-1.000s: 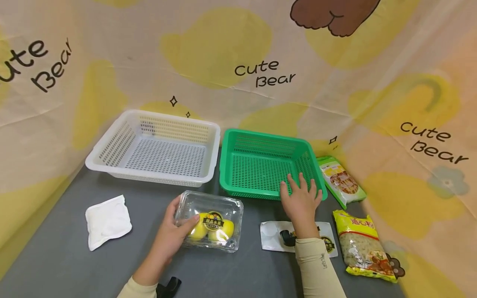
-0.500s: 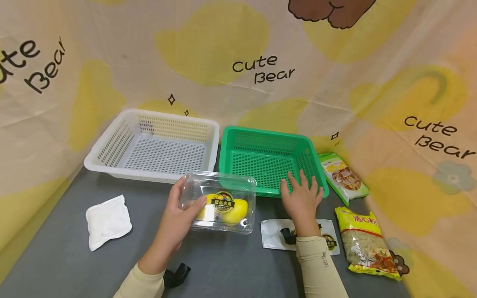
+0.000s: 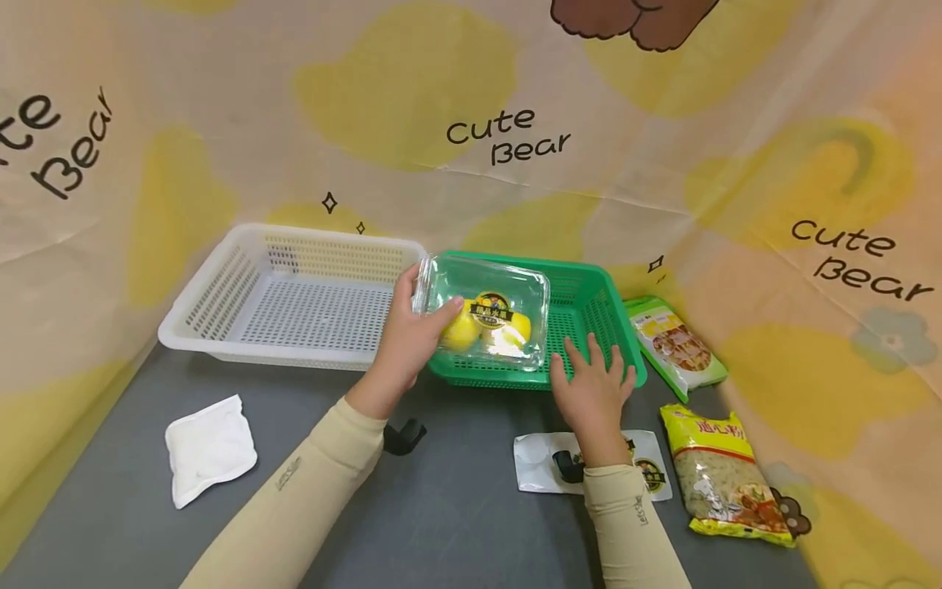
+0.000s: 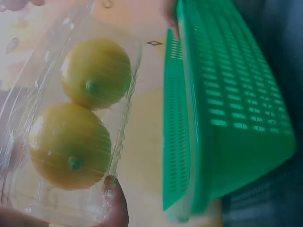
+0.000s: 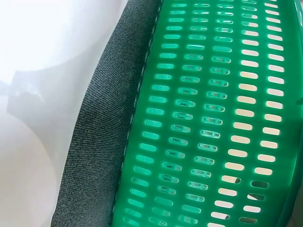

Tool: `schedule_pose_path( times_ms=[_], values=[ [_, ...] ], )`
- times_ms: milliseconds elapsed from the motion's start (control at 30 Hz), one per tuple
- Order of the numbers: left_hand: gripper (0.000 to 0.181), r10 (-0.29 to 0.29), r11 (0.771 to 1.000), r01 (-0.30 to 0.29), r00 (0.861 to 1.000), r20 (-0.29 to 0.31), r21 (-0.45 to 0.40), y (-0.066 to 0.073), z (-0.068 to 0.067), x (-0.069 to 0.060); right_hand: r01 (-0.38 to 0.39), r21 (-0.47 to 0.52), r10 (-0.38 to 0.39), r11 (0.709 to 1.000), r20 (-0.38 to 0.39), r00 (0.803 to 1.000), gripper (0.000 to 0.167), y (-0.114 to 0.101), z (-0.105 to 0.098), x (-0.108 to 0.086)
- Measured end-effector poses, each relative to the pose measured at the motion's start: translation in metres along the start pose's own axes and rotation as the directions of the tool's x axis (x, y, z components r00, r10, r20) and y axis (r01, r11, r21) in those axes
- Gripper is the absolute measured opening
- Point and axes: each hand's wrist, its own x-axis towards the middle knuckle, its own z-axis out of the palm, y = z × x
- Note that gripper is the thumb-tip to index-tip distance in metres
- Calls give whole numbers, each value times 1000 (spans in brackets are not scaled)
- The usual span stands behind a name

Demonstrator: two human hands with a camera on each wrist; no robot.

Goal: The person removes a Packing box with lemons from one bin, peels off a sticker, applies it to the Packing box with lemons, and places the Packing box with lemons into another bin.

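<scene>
My left hand (image 3: 408, 339) grips the left side of a clear plastic fruit box (image 3: 482, 282), its thumb over the lid. Two round yellow fruits (image 4: 96, 73) lie inside, under a dark label. The box is held tilted above the left part of a green plastic basket (image 3: 581, 282), clear of its rim in the left wrist view. Fingers spread, my right hand (image 3: 592, 401) is at the basket's front right rim and holds nothing; whether it touches the rim I cannot tell. The right wrist view shows the basket's slotted wall (image 5: 208, 118) but no fingers.
A white basket (image 3: 265, 356) stands left of the green one. A white packet (image 3: 211, 450) lies front left, and a flat white package (image 3: 537, 466) sits below my right forearm. On the right lie a green bag (image 3: 680, 348) and a yellow pasta bag (image 3: 724, 474).
My left hand has lifted the fruit box from the table area and carried it forward and right, over the green basket. The right hand has stayed almost in place.
</scene>
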Motion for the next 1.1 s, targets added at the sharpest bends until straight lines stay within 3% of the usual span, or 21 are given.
schedule_pose_path(
  times_ms=[233,400,600,800,900,1100],
  values=[
    [81,32,995,-30,999,-17,97,-6,43,53,14,4,-14,1000,8,1000,74,-4,-4,0],
    [85,-37,980,39,999,-13,194,-24,61,70,4,0,-4,1000,38,999,78,-7,-6,1],
    [90,-142,965,126,988,55,228,-50,68,74,12,6,-12,1000,-2,1000,75,-7,-5,0],
    [82,-272,922,223,955,120,316,-66,66,79,20,7,-20,1000,-13,1000,72,-4,0,-1],
    [79,-286,910,220,947,149,350,-68,68,80,18,6,-17,1000,-19,1000,72,-2,0,-1],
    [78,-248,894,159,955,166,418,-68,71,77,9,-10,-9,1000,-4,1000,70,-1,0,0]
  ],
)
